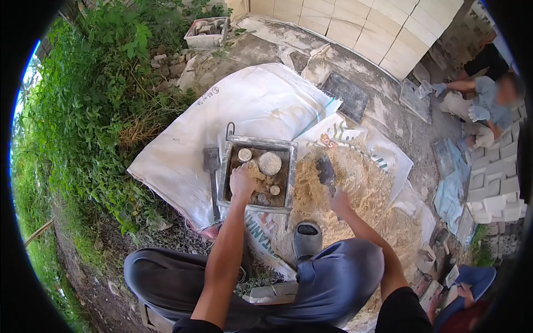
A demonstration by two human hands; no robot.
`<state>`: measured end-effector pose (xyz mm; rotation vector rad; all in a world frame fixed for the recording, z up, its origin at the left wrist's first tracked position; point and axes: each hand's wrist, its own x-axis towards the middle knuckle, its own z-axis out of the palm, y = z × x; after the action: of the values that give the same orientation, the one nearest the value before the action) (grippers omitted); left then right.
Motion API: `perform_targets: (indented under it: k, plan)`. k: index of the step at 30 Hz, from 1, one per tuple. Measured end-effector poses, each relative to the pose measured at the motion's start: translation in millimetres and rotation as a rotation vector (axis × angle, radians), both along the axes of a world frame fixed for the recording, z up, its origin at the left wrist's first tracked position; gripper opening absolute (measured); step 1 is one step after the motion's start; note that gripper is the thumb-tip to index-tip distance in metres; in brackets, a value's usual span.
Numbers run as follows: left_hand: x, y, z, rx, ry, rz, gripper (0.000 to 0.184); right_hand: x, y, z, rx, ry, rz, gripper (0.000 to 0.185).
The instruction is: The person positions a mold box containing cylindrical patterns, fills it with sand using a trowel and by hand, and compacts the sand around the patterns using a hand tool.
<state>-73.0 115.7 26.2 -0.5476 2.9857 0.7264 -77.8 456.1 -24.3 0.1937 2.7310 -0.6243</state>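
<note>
Grey-walled and open-topped, the box [292, 172] surrounds the left hand [242, 182], whose fingers dip inside beside a clump [256, 170] of sand. Seen from the back, they show no clear gap; I cannot tell whether they pinch the clump or only touch it. The right hand [341, 203] has its fingers wrapped round the handle of a trowel [326, 171], its blade ahead of them on the sand pile [361, 191].

Box edges leave the left fingers little room: the left wall stands near, a small disc [244, 155] sits just ahead, a large disc [270, 164] ahead and to the right, and another small disc [275, 190] lower right. Above the rim nothing covers them. Left of the fingers, outside the wall, a flat-bladed tool [211, 161] lies on the white sack [239, 105]. The right fingers have open air over the pile, with the box's right wall to their left and a boot [307, 240] lower left.

The left fingertips are hard to make out against the sand, and the right hand covers most of the trowel's handle. A dark shape below the left fingers stays unclear. Far right of both hands, a co-worker [488, 100] is cut off by the dark border.
</note>
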Motion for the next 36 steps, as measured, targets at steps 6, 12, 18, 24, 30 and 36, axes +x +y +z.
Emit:
perform_targets:
  k: [6,12,18,24,30,36]
  plan:
    - [-8.8,2.6,49.0,0.04,0.402,-0.206,0.049,5.4,-8.6,2.4,0.071,-0.14,0.13,0.056]
    - [-62.5,-25.4,36.8,-0.182,0.041,-0.694,0.034,3.5,-17.8,-10.1,0.195,-0.192,0.131,0.066]
    - [-76.4,-16.9,21.0,-0.588,-0.174,-0.749,0.029,-2.4,-19.7,-2.6,0.233,-0.163,0.177,0.062]
    - [-71.9,-37.2,14.7,-0.32,0.186,-0.577,0.036,-10.8,-19.0,7.2,0.16,-0.232,0.184,0.061]
    - [-25.5,-38.9,16.5,0.213,0.406,-0.319,0.054,-9.2,-37.2,8.1,0.225,-0.05,0.203,0.055]
    - [4.9,7.1,13.4,-0.093,0.527,-0.043,0.048,0.0,1.7,-67.3,0.08,-0.183,0.016,0.057]
